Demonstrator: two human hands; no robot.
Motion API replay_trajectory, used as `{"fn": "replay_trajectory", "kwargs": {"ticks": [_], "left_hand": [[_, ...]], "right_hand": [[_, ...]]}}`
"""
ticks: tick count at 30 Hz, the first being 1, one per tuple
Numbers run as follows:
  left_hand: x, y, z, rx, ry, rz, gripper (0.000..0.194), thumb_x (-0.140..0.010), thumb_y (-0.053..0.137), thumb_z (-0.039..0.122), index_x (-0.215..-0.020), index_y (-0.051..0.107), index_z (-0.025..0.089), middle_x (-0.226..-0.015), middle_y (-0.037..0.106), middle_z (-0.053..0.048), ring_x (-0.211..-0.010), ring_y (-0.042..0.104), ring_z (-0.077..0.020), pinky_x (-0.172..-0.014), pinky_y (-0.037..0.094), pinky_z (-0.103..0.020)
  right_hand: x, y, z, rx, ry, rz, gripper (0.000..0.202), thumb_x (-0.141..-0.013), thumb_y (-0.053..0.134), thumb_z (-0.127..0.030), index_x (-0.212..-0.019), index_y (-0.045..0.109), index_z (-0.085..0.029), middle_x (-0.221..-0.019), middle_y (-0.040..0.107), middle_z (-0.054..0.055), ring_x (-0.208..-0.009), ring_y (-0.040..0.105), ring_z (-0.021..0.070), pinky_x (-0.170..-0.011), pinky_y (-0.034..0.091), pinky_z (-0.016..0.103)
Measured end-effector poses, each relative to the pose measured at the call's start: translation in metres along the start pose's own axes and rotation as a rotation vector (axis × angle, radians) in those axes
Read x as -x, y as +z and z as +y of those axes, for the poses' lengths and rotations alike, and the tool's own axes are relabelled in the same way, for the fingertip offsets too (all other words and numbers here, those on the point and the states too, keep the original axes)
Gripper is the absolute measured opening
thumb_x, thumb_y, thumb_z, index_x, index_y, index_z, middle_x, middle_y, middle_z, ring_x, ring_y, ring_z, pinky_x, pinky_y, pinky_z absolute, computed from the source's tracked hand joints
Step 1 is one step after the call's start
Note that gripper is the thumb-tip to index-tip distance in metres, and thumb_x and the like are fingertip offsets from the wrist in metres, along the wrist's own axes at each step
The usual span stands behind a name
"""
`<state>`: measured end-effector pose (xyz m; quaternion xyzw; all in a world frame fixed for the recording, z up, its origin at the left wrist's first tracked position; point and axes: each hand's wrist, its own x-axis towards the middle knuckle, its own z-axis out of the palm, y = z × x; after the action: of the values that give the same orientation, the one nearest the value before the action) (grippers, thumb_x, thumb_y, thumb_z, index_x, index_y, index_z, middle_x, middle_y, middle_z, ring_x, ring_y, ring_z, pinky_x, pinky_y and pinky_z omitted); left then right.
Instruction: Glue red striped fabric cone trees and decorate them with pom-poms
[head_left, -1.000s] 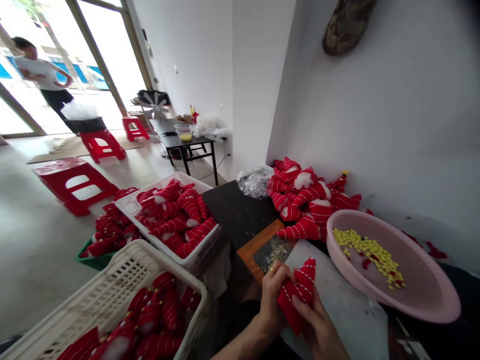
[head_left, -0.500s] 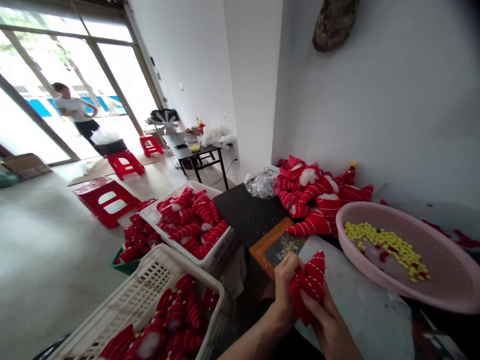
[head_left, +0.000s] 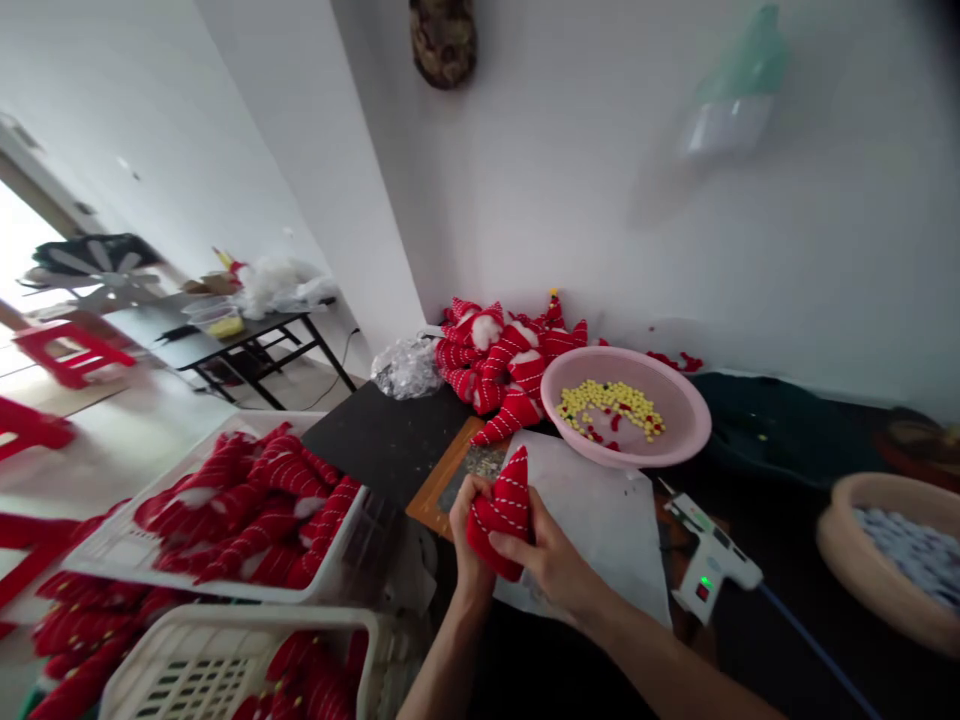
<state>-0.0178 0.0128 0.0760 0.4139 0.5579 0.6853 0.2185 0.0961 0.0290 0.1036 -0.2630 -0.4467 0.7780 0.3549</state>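
Note:
Both my hands grip one red cone-shaped cloth piece [head_left: 504, 515] with white dashed stitching, its tip pointing up. My left hand [head_left: 466, 535] is wrapped round its left side, and my right hand [head_left: 547, 555] holds the right side with the thumb across the front. Beneath and behind them lie a white sheet [head_left: 592, 510] and a wooden-framed board [head_left: 439, 485]. A heap of similar red pieces [head_left: 499, 360] rests against the wall. Right of the heap, a pink basin [head_left: 694, 425] holds small yellow pieces and a few red ones.
A white glue gun [head_left: 712, 565] with a green light lies at the right, near a beige bowl [head_left: 840, 520] of greyish pieces. Crates [head_left: 330, 555] of red pieces stand at the left. Crumpled clear plastic [head_left: 407, 368] sits at the table's back. Farther off is another table [head_left: 172, 345].
The view has swung right, bringing the glue gun, beige bowl and dark green tray into sight. The person by the doors is out of view. Both hands still hold the red piece, now more upright.

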Motion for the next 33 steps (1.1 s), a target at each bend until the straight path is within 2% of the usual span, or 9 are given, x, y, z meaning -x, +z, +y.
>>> {"fn": "replay_trajectory", "kwargs": {"ticks": [2,5,9,13,18,21,27,30,33], "left_hand": [[-0.003,-0.002,0.005,-0.016,0.006,-0.080,0.012,-0.079,0.068,0.030,-0.083,0.060,0.020,-0.084,0.064,0.000,-0.080,0.058,-0.0180,-0.074,0.047,-0.028],[-0.004,-0.009,0.013,-0.011,-0.011,-0.246,0.042,-0.073,0.078,0.025,-0.114,0.067,0.022,-0.112,0.070,-0.007,-0.102,0.065,-0.0254,-0.088,0.052,-0.034],[0.000,-0.020,0.011,0.116,-0.064,-0.476,0.055,-0.082,0.075,0.026,-0.135,0.059,0.026,-0.145,0.055,-0.014,-0.129,0.058,-0.0330,-0.100,0.053,-0.042],[0.005,-0.019,-0.003,-0.089,0.196,-0.309,0.026,-0.082,0.072,0.015,-0.105,0.074,0.026,-0.126,0.060,-0.008,-0.119,0.061,-0.0269,-0.094,0.055,-0.037],[0.012,-0.006,-0.008,-0.421,0.426,-0.086,0.037,-0.082,0.064,0.006,-0.110,0.074,0.028,-0.105,0.058,-0.003,-0.097,0.061,-0.0186,-0.087,0.054,-0.033],[0.017,0.002,-0.007,-0.436,0.409,-0.156,0.044,-0.085,0.059,0.006,-0.124,0.066,0.025,-0.109,0.063,-0.005,-0.099,0.064,-0.0199,-0.083,0.057,-0.032],[0.028,0.019,-0.007,-0.456,0.446,-0.297,0.039,-0.086,0.053,0.003,-0.116,0.066,0.024,-0.108,0.068,-0.006,-0.102,0.067,-0.0197,-0.091,0.056,-0.033],[0.030,0.023,-0.006,-0.444,0.400,-0.330,0.032,-0.089,0.054,0.007,-0.113,0.067,0.024,-0.107,0.068,-0.006,-0.101,0.067,-0.0197,-0.089,0.058,-0.033],[0.027,0.023,-0.006,-0.340,0.174,-0.243,0.020,-0.094,0.054,0.015,-0.107,0.066,0.024,-0.103,0.067,-0.005,-0.091,0.067,-0.0179,-0.072,0.060,-0.027]], "right_hand": [[-0.003,-0.013,-0.010,-0.040,0.013,0.016,0.052,-0.074,0.087,-0.030,-0.119,0.061,-0.027,-0.109,0.072,0.001,-0.107,0.067,0.0271,-0.100,0.049,0.046],[-0.004,-0.032,-0.023,-0.063,0.021,0.009,0.052,-0.075,0.087,-0.027,-0.121,0.063,-0.026,-0.112,0.074,0.002,-0.107,0.068,0.0258,-0.100,0.049,0.045],[-0.002,-0.047,-0.030,-0.104,0.036,-0.037,0.055,-0.074,0.087,-0.026,-0.124,0.063,-0.026,-0.119,0.074,0.003,-0.110,0.068,0.0256,-0.102,0.048,0.045],[0.001,-0.052,-0.029,-0.181,0.055,-0.023,0.055,-0.077,0.084,-0.029,-0.126,0.061,-0.025,-0.120,0.073,0.005,-0.110,0.069,0.0250,-0.099,0.049,0.042],[0.011,-0.056,-0.020,-0.161,-0.068,-0.076,0.069,-0.079,0.079,-0.021,-0.142,0.051,-0.030,-0.140,0.063,0.006,-0.127,0.060,0.0266,-0.105,0.047,0.042],[0.011,-0.061,-0.012,-0.015,-0.183,0.074,0.067,-0.075,0.072,-0.010,-0.137,0.055,-0.029,-0.138,0.063,0.005,-0.126,0.060,0.0257,-0.106,0.046,0.041],[-0.006,-0.074,0.000,0.167,-0.222,0.357,0.041,-0.070,0.064,-0.010,-0.108,0.055,-0.024,-0.102,0.072,0.002,-0.091,0.068,0.0221,-0.078,0.052,0.034],[-0.007,-0.079,-0.004,0.187,-0.221,0.345,0.043,-0.068,0.067,-0.011,-0.107,0.054,-0.024,-0.108,0.070,0.003,-0.096,0.067,0.0230,-0.082,0.052,0.034],[0.004,-0.086,-0.015,0.088,-0.172,0.142,0.057,-0.069,0.062,-0.010,-0.122,0.054,-0.027,-0.127,0.066,0.005,-0.113,0.063,0.0247,-0.093,0.050,0.037]]}}
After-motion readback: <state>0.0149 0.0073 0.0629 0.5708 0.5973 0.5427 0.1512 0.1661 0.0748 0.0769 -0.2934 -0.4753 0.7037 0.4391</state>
